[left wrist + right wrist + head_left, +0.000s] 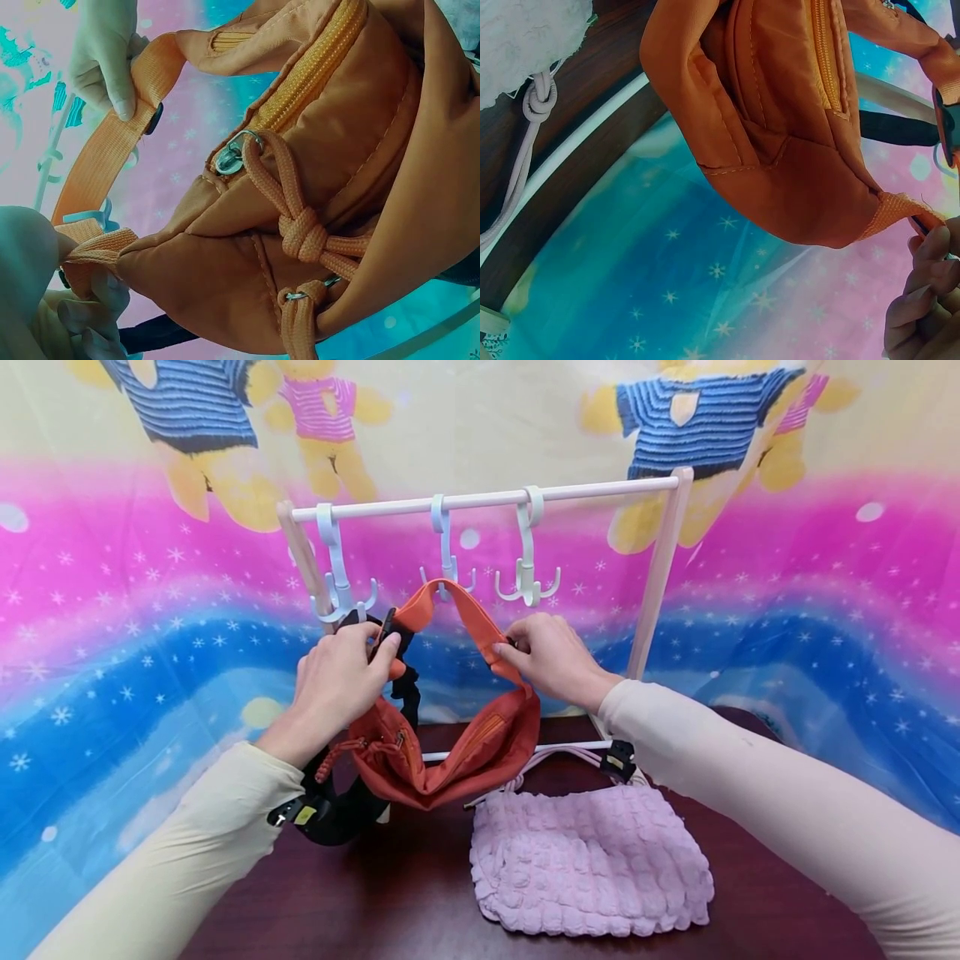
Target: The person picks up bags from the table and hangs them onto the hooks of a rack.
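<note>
Both hands hold up an orange waist bag (450, 781) by its strap (474, 617), which arches up between them. My left hand (337, 670) grips the strap's left side beside a dark buckle (387, 627). On the other side, my right hand (562, 660) pinches the strap between thumb and fingers. The top of the arch overlaps the middle hook (446, 543) in the head view. Below the hands the bag's body sags into a V. Its zipper (311, 67) and knotted cord pull (302, 236) show in the left wrist view.
A pale rail (600, 491) on a stand carries a left hook (340, 564) and a right hook (527, 564). Something black (341, 820) hangs below the left hook, partly behind the orange bag. A puffy lilac bag (588, 860) lies on the dark table (420, 893).
</note>
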### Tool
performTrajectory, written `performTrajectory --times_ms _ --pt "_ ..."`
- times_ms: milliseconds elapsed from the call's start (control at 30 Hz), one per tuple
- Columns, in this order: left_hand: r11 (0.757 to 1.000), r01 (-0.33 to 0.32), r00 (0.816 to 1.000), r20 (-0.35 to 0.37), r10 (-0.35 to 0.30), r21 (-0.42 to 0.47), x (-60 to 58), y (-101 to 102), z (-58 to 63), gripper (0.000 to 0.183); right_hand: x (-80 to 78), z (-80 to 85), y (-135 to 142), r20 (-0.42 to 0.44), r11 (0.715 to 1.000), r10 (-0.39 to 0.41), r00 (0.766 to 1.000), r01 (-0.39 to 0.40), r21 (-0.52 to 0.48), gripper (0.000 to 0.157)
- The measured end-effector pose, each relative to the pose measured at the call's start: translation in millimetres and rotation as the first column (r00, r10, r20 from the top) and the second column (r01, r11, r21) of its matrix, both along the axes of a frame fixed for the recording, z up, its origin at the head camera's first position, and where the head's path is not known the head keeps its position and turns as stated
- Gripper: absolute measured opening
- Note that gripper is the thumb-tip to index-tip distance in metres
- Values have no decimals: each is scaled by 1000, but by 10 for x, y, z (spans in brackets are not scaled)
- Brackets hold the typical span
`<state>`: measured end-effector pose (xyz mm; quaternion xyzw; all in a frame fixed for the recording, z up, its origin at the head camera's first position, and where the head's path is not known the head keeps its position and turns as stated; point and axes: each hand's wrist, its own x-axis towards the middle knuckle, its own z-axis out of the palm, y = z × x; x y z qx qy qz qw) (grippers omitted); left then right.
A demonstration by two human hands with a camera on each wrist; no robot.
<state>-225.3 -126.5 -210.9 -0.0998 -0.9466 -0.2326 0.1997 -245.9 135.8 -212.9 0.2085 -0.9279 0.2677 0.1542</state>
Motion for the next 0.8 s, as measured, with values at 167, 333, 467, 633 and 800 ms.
performTrajectory --times_ms 167,333,467,633,800 --pt "1000 1 1000 -8 -1 -9 -2 4 -3 41 -9 -2 0 0 1000 -3 1000 3 1 22" --pt "1000 6 1000 -13 -6 -7 0 8 0 40 -13 -7 -5 3 1000 -7 1000 7 0 22" --pt "1000 9 1000 -5 -9 -13 1 21 -3 40 -15 -11 -4 6 1000 -2 1000 2 0 22" --pt "1000 12 1000 3 -12 -21 2 37 -25 39 -18 -24 -9 17 1000 10 1000 -10 -6 23" --pt "1000 17 1000 0 -17 -24 1 46 -46 38 -17 -40 -11 22 1000 11 1000 -11 -4 22"
